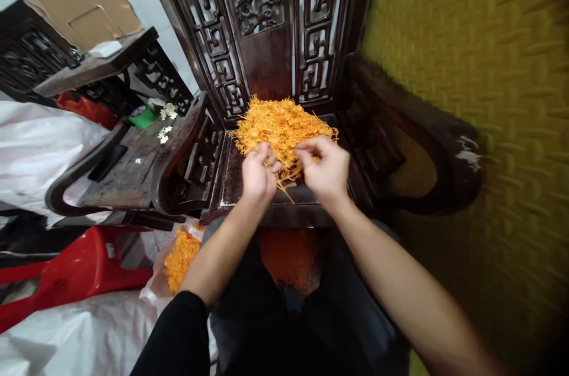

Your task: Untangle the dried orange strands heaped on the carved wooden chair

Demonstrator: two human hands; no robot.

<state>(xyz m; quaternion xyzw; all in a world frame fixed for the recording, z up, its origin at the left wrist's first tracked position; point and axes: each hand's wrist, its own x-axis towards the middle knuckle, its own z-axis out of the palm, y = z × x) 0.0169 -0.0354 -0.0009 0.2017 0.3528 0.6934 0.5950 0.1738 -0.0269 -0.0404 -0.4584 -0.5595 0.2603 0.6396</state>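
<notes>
Two hands met at the near edge of the chair seat (231, 180), left hand (258, 174) and right hand (326, 168) each pinched shut on orange strands (284, 124); the heap lay toward the seat's back edge

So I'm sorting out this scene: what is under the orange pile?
The orange pile rests on the dark wooden chair seat, bare at its front edge. Both hands, left hand and right hand, pinch strands. The seat beneath the pile is covered.
</notes>
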